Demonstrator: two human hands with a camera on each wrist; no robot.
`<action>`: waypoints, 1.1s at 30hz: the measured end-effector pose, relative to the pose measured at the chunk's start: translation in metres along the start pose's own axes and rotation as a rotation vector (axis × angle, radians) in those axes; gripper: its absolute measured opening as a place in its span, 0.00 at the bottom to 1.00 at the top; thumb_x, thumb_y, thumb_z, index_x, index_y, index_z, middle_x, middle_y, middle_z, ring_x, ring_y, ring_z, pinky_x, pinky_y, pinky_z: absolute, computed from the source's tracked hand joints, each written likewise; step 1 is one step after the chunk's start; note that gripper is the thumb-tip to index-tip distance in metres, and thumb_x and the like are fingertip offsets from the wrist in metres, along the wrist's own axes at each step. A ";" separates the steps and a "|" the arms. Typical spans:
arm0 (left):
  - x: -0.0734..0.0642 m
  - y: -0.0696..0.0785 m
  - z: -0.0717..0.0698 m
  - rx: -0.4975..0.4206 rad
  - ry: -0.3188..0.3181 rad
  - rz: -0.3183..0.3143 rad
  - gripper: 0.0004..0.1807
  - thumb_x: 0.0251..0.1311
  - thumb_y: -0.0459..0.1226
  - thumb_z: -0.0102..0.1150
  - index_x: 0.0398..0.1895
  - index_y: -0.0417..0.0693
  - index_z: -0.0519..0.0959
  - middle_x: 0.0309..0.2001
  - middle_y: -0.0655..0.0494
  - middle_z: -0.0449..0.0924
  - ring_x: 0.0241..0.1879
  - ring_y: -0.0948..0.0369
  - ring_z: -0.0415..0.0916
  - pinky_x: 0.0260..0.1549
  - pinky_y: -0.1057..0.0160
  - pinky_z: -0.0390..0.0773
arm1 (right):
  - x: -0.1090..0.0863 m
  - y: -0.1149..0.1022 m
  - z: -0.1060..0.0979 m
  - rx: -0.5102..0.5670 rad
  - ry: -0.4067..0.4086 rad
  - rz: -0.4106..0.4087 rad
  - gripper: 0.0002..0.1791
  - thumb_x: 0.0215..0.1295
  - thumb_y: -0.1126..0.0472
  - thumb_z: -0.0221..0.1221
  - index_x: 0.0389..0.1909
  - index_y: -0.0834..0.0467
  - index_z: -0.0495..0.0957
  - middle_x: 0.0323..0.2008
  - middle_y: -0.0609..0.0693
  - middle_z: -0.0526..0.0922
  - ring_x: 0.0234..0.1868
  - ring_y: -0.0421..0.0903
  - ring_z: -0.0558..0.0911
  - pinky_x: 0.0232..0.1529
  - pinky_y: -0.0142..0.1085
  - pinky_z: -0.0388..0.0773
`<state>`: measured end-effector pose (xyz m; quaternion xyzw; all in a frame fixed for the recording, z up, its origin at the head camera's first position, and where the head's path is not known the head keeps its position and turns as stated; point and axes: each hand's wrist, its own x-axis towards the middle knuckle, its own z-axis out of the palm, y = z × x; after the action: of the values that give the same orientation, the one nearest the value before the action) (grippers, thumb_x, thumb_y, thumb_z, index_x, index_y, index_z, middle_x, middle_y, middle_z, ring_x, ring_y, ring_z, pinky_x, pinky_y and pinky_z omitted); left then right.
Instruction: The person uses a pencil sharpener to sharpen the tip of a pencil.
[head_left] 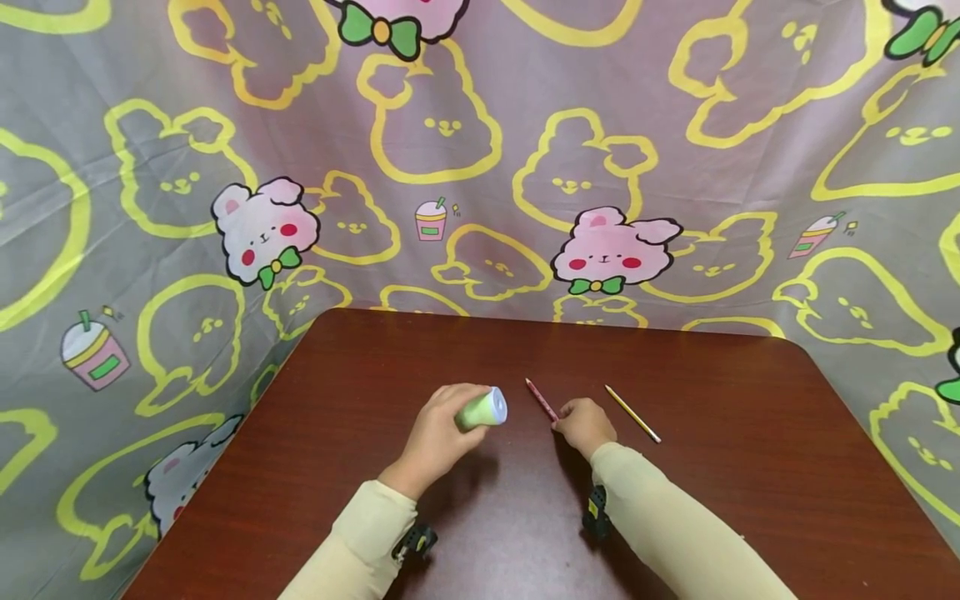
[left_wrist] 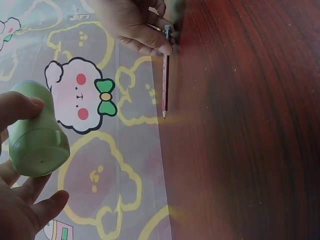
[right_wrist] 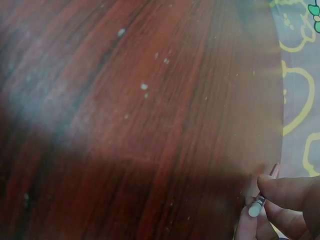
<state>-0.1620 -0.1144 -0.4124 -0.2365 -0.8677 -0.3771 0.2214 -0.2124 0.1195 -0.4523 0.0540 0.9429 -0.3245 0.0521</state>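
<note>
My left hand point(head_left: 438, 433) grips a green cylindrical pencil sharpener point(head_left: 478, 410) above the table, its pale blue end with a small dark spot facing right. The left wrist view shows the thumb across the green sharpener point(left_wrist: 39, 135) and some fingers spread below it. With thumb and fingers, my right hand point(head_left: 587, 427) pinches a red patterned pencil point(head_left: 542, 400) near its eraser end. Its sharpened point is directed away from me and to the left. In the right wrist view the white eraser point(right_wrist: 255, 208) sticks out between the fingers.
A yellow pencil point(head_left: 633, 414) with a white end lies on the table just right of my right hand. The dark red-brown wooden table point(head_left: 420, 350) has rounded far corners. Behind and left of it hangs a grey curtain point(head_left: 480, 275) with cartoon prints.
</note>
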 end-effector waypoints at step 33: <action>0.000 0.003 -0.005 0.016 0.023 0.028 0.27 0.39 0.29 0.74 0.49 0.45 0.82 0.47 0.53 0.83 0.48 0.54 0.76 0.47 0.56 0.76 | -0.003 0.009 -0.001 -0.038 0.009 -0.109 0.14 0.53 0.61 0.67 0.41 0.60 0.84 0.37 0.54 0.86 0.39 0.54 0.83 0.36 0.49 0.75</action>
<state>-0.1589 -0.1162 -0.4078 -0.2422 -0.8648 -0.3697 0.2385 -0.2082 0.1265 -0.4564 0.0030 0.9506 -0.3088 0.0309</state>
